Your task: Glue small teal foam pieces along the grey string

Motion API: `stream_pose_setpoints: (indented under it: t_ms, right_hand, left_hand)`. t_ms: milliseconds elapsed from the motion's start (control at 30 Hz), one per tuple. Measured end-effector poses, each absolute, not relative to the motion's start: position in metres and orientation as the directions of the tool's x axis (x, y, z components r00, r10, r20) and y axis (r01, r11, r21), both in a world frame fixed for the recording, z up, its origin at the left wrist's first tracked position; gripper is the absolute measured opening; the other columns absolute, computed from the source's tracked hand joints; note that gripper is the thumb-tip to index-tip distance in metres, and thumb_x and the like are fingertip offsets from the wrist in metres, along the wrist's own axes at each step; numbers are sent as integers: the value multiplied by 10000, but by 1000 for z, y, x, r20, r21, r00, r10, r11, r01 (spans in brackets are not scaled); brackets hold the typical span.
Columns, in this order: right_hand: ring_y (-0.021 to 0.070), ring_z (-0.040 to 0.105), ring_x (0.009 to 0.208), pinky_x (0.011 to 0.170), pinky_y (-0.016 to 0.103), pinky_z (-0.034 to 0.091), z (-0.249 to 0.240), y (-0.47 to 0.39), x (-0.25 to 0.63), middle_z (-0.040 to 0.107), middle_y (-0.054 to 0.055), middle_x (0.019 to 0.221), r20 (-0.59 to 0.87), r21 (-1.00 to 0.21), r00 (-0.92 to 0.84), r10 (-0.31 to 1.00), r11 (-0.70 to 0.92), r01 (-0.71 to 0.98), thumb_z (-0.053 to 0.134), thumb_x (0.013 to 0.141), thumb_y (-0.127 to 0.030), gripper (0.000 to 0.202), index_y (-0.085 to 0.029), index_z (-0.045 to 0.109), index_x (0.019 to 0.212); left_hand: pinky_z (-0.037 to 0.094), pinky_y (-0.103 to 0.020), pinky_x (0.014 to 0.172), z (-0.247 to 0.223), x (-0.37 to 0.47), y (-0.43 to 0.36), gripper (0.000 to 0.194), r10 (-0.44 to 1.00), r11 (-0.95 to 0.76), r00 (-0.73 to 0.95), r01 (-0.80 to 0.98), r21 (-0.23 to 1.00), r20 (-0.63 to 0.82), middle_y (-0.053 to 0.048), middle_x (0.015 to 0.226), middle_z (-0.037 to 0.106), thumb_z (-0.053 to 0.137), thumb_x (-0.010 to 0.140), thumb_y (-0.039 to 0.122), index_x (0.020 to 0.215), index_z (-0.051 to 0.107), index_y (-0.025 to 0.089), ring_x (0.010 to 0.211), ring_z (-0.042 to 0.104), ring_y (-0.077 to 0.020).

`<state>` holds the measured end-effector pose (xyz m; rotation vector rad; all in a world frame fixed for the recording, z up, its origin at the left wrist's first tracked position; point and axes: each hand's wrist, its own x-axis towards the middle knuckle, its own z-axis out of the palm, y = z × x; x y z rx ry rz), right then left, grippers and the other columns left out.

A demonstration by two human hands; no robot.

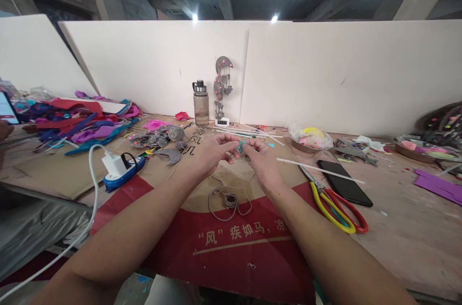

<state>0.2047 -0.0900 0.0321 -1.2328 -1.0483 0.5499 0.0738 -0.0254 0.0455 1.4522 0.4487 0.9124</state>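
Red-and-brown printed cardboard (231, 269) is right up front, thin grey cord (231, 205) loosely coiled on it. Left hand (219, 148) and right hand (260, 157) both pinch a small teal piece (240, 146).

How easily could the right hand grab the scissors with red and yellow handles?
Probably yes: the scissors lie uncovered beside the right forearm. But the right hand seems busy pinching a small teal piece with the left hand, so should let go first.

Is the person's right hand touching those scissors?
Apart. The head view shows a plain gap between the right hand and the scissors, which lie off to its right.
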Motion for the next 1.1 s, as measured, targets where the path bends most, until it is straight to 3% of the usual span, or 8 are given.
stream_pose_setpoints:
  t_ms: [300, 400, 533, 633, 867, 1100]
  right_hand:
    - [103, 354, 524, 523, 250, 293, 36, -98, 197, 516, -43, 578, 398, -909, 415, 819, 291, 297, 604, 704, -398, 215, -186, 612, 741]
    - [103, 369, 537, 538, 251, 300, 34, -96, 196, 517, -42, 582, 381, -918, 419, 824, 283, 277, 611, 699, -391, 211, -182, 612, 730]
    - [103, 400, 579, 577, 249, 318, 30, -91, 201, 533, -36, 625, 348, -937, 447, 824, 295, 186, 623, 694, -387, 213, -176, 606, 717]
    - [98, 368, 557, 556, 248, 293, 29, -90, 203, 503, -48, 603, 324, -946, 477, 817, 280, 163, 633, 684, -388, 214, -179, 596, 708]
    - [117, 401, 593, 567, 255, 311, 31, -94, 200, 544, -23, 632, 360, -933, 453, 815, 304, 195, 617, 692, -398, 233, -172, 616, 753]
    - [117, 365, 561, 542, 252, 303, 28, -96, 197, 417, -70, 605, 362, -923, 428, 828, 256, 286, 582, 762, -419, 315, -171, 579, 957]
  left_hand:
    - [392, -206, 439, 43, 74, -21, 209, 775, -299, 540, -143, 944, 327, 2, 549, 584, 710, 709, 348, 669, 634, 157, 488, 543, -97]
    - [366, -197, 433, 44, 74, -22, 199, 785, -203, 560, -170, 964, 264, 5, 556, 568, 717, 690, 322, 655, 619, 153, 499, 541, -92]
    - [383, -199, 448, 46, 72, -21, 291, 742, -36, 645, -235, 971, 183, -23, 697, 611, 712, 724, 417, 747, 643, 136, 560, 587, -97]
    - [386, -196, 453, 45, 73, -20, 326, 733, -11, 656, -252, 968, 179, -18, 739, 623, 742, 709, 436, 825, 655, 143, 568, 597, -94]
    - [386, -197, 460, 37, 78, -17, 260, 758, -210, 585, -200, 957, 288, -12, 619, 610, 768, 680, 370, 732, 681, 131, 538, 538, -85]
    - [374, -190, 447, 38, 76, -14, 220, 803, -265, 509, -160, 951, 310, -6, 617, 599, 728, 695, 355, 713, 678, 141, 557, 536, -89]
